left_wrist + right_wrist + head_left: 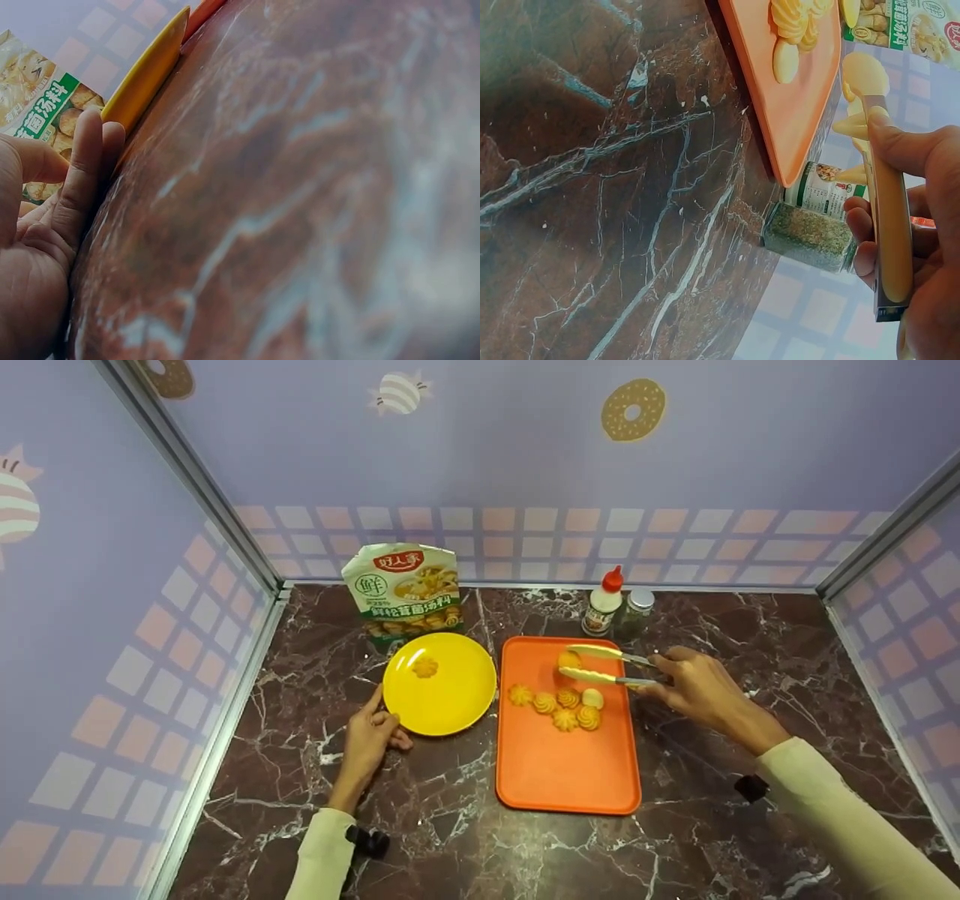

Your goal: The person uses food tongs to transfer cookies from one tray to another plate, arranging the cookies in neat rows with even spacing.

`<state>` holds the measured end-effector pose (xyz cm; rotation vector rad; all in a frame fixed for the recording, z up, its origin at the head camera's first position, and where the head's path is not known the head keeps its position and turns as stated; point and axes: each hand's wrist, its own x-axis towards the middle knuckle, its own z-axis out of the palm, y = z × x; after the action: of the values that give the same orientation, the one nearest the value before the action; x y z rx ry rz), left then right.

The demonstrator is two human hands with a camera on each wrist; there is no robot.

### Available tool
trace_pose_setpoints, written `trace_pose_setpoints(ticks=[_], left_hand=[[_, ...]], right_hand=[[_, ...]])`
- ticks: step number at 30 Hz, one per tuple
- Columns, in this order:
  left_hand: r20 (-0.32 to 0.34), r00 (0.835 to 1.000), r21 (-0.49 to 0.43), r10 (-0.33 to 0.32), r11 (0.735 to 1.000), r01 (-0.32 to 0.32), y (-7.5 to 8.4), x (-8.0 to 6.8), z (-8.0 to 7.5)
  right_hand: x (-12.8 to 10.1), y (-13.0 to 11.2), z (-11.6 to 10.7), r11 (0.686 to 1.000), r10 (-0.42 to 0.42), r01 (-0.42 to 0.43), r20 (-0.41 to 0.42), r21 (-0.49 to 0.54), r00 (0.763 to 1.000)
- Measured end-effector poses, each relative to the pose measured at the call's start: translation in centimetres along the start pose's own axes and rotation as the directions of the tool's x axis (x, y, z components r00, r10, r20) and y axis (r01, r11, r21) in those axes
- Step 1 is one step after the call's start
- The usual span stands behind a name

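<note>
My right hand (701, 686) grips metal tongs (637, 682) with pale yellow tips. Between those tips, over the upper part of an orange tray (566, 780), is a round golden cookie (569, 660). Several swirled and flower-shaped cookies (566, 720) lie mid-tray. At the lower left rim of a yellow plate (450, 705), my left hand (370, 739) touches the edge with its fingers. One flower-shaped cookie (425, 667) rests on that plate. In the left wrist view, the fingers (82, 169) meet the tilted-looking plate rim (146, 75).
Behind the plate stands a green and white food packet (405, 589). A red-capped sauce bottle (603, 604) and a glass jar of green flakes (636, 615) stand behind the tray. Patterned walls enclose the dark marbled table (420, 825) at the back and sides.
</note>
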<state>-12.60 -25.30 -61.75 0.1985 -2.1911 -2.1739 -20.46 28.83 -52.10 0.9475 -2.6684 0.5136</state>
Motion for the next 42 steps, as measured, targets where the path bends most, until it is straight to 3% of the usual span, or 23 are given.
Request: trace_pose_setpoints(ticks=[17,42], left_hand=[[-0.001,1.0,0.007,-0.002,1.0,0.002,0.0,0.1,0.0],[-0.003,1.0,-0.003,-0.003,1.0,0.003,0.1,0.1,0.1]], right_hand=[[1.0,-0.7,0.0,1.0,0.023,-0.024,0.021,0.016,1.0],[2.9,-1.5,1.0,0.999,-0.047,0.046,0.013,0.018,0.999]])
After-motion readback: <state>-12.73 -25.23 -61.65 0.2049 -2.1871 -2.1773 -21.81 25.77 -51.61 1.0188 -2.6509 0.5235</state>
